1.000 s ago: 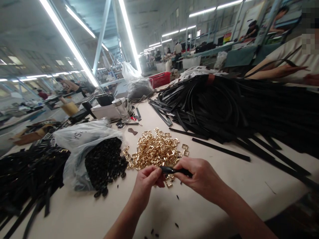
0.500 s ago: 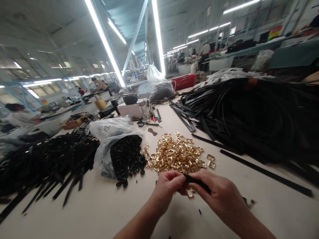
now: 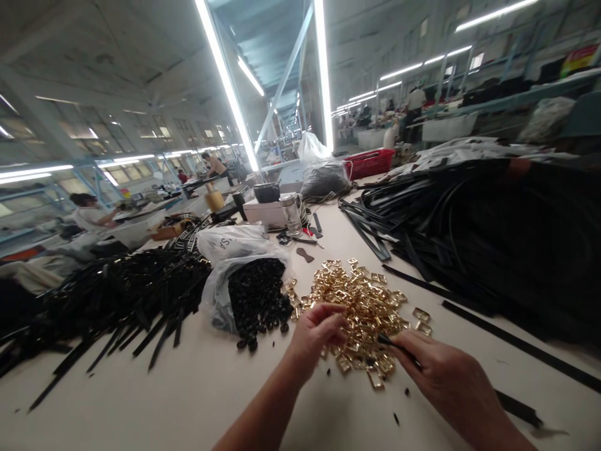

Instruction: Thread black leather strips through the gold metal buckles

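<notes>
My right hand [image 3: 429, 360] pinches a black strap [image 3: 387, 341], whose short end points left over the pile; its other end comes out past the wrist onto the table. My left hand [image 3: 317, 329] is over the left edge of the gold buckle pile [image 3: 361, 294], fingers curled and apart from the strap. Its fingertips overlap the buckles, and whether they touch one is too blurred to tell. Left of the pile, small black round parts [image 3: 258, 294] spill from a clear plastic bag [image 3: 213, 300].
Black straps with gold pieces [image 3: 117, 300] cover the left side. A big heap of black strips [image 3: 469, 219] fills the right. Behind are a glass jar [image 3: 291, 216], a white box [image 3: 265, 213], a tied bag [image 3: 323, 175] and a red basket [image 3: 370, 163]. People work farther off.
My left hand has let go of the strap and moved apart from my right hand, which still holds it. The whole view has shifted, with the table's things now farther right.
</notes>
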`<action>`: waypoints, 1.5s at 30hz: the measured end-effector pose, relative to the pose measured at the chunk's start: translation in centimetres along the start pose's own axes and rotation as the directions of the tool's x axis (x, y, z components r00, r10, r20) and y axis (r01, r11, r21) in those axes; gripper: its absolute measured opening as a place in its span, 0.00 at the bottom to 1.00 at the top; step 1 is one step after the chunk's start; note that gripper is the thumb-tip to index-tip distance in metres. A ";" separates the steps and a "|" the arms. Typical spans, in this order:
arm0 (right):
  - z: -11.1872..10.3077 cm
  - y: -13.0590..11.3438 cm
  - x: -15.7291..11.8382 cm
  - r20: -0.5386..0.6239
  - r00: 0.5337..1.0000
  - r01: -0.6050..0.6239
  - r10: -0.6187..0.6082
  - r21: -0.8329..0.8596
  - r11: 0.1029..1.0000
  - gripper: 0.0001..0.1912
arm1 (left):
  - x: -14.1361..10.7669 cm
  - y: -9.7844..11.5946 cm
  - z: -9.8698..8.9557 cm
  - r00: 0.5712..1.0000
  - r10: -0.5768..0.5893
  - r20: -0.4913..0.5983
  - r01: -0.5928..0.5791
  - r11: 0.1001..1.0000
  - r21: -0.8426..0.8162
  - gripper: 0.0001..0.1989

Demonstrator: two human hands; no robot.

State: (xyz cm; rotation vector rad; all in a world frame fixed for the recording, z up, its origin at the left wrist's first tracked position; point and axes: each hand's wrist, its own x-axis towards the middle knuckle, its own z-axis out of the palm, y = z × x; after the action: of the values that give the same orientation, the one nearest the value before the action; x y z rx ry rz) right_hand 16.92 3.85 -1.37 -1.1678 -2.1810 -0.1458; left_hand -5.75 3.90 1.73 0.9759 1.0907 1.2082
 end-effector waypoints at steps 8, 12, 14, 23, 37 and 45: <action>0.0 1.5 0.1 -0.088 0.993 -0.074 0.079 0.064 0.995 0.16 | -0.7 5.1 -9.9 0.963 0.227 -0.144 -0.121 0.844 0.522 0.12; -0.1 1.2 0.3 -0.063 0.991 -0.112 0.121 0.131 0.985 0.12 | -1.9 4.3 -11.5 0.970 0.237 -0.057 -0.116 0.655 0.747 0.04; -0.2 1.1 0.3 -0.049 0.988 -0.139 0.148 0.148 0.979 0.10 | -2.0 3.3 -11.4 0.971 0.239 -0.017 -0.130 0.583 0.802 0.01; -0.5 0.6 0.3 -0.078 0.984 -0.150 0.162 0.142 0.978 0.09 | -0.4 2.0 -9.0 0.979 0.200 -0.049 -0.109 0.704 0.701 0.04; -1.8 -4.6 0.7 -0.095 0.991 -0.070 0.095 0.236 0.969 0.14 | -2.3 -2.0 1.2 0.965 -0.250 0.081 0.262 0.902 -0.342 0.15; -1.3 -4.9 0.9 -0.060 0.998 0.004 0.006 0.165 0.986 0.15 | -2.5 -2.0 1.4 0.959 -0.280 0.038 0.275 0.895 -0.350 0.17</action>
State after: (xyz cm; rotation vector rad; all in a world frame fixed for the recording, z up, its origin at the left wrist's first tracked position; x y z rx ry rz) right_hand 13.37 1.02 1.13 -1.0580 -2.0957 0.0009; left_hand -3.99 1.17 0.36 0.5157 0.9437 1.1236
